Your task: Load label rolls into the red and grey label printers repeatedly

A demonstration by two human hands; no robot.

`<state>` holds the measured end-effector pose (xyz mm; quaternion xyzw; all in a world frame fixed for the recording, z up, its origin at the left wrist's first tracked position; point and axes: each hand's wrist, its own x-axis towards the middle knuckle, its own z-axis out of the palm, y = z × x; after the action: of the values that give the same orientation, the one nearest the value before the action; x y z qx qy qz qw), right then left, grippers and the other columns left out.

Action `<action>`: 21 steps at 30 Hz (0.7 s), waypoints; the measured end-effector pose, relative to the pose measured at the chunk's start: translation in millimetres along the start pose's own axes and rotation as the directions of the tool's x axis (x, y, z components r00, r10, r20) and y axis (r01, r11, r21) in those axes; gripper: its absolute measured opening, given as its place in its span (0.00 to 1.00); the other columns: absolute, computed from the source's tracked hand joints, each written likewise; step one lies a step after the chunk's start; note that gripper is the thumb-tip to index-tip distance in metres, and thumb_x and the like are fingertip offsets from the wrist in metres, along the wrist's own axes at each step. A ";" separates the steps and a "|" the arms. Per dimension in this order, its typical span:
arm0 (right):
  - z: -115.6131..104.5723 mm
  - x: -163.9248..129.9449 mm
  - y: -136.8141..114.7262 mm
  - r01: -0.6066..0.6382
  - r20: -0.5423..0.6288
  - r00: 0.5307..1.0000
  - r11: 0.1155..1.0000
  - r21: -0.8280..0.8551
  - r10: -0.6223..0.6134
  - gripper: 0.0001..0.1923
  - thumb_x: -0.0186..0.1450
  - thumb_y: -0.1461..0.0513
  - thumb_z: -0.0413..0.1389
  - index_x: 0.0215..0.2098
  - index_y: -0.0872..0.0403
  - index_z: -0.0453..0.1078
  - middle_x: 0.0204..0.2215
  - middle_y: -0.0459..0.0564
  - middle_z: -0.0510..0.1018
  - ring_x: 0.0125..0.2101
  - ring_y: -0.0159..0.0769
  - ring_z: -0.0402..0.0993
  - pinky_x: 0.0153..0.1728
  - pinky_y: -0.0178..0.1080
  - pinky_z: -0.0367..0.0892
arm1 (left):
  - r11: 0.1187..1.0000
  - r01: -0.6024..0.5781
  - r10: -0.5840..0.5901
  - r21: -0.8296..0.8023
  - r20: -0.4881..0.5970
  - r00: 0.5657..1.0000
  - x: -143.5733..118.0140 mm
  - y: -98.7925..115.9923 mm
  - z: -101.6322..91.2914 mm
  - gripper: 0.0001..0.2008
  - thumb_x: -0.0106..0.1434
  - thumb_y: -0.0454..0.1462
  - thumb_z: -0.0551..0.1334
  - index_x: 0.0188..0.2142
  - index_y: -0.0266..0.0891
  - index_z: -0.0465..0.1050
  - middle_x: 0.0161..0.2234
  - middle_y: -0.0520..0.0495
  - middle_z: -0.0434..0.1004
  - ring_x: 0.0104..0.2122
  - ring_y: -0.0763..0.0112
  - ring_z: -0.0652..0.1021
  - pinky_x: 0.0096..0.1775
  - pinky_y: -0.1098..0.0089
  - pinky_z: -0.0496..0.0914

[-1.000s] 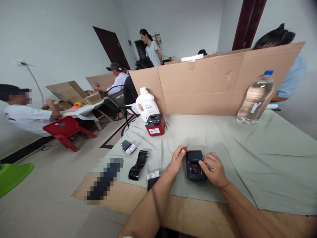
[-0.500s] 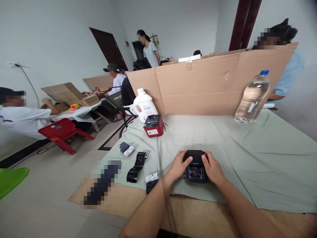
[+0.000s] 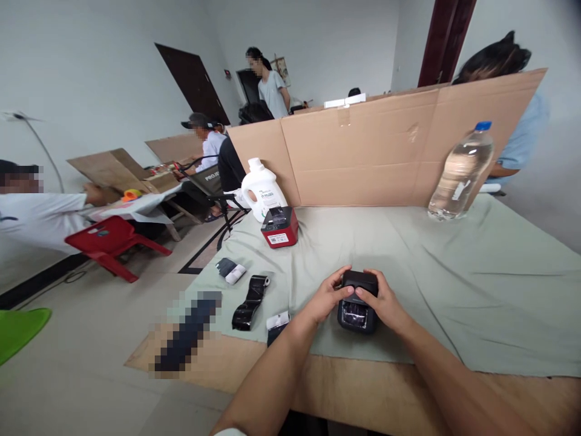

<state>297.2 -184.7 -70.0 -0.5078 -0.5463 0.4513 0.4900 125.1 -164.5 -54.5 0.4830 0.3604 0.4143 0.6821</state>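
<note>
A small black printer-like device [image 3: 357,300] rests on the grey-green cloth [image 3: 436,266] near the table's front edge. My left hand [image 3: 327,295] grips its left side with the thumb on top. My right hand [image 3: 384,301] holds its right side, fingers over the closed lid. A clear window shows on the device's front face. To the left lie a black ribbon strip [image 3: 250,301], a black-and-white roll [image 3: 230,270] and another small roll [image 3: 277,323] at the cloth's edge.
A red and black device [image 3: 279,226] and a white jug [image 3: 262,189] stand at the back left. A water bottle [image 3: 460,172] stands at the back right before a cardboard screen [image 3: 390,151]. Other people sit and stand beyond it and at left.
The device lay open flat with my right hand on it; both hands then closed around it, and its lid is now down. The view has shifted slightly.
</note>
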 end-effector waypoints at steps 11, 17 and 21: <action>13.0 -3.3 8.1 -0.213 0.061 0.977 0.936 0.280 0.204 0.36 0.60 0.47 0.56 0.61 0.50 0.53 0.33 0.47 0.76 0.34 0.37 0.75 0.35 0.40 0.71 | 0.987 -0.117 0.080 -0.113 -0.293 0.953 5.9 -7.8 3.6 0.36 0.52 0.49 0.68 0.58 0.42 0.62 0.49 0.44 0.73 0.46 0.63 0.75 0.46 0.67 0.68; -49.0 44.0 10.4 -0.123 -0.312 0.944 0.992 -0.016 0.112 0.21 0.64 0.50 0.49 0.48 0.53 0.67 0.32 0.50 0.79 0.32 0.38 0.77 0.30 0.38 0.72 | 0.964 0.197 -0.170 0.177 -0.158 0.973 6.1 -14.9 3.5 0.34 0.53 0.54 0.64 0.54 0.40 0.63 0.37 0.45 0.74 0.28 0.72 0.76 0.30 0.71 0.70; -142.5 86.9 7.0 -0.127 -0.516 0.857 0.973 -0.192 0.010 0.22 0.65 0.49 0.45 0.45 0.55 0.69 0.29 0.51 0.78 0.30 0.37 0.74 0.30 0.38 0.70 | 0.898 0.236 -0.218 0.371 -0.091 0.972 7.3 -15.6 3.8 0.24 0.52 0.51 0.64 0.40 0.34 0.71 0.23 0.51 0.70 0.21 0.75 0.71 0.25 0.74 0.66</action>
<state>439.1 -98.2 -54.3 -0.6795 -0.4244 0.2545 0.5417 134.8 -162.2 -69.0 0.5507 0.5033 0.2655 0.6107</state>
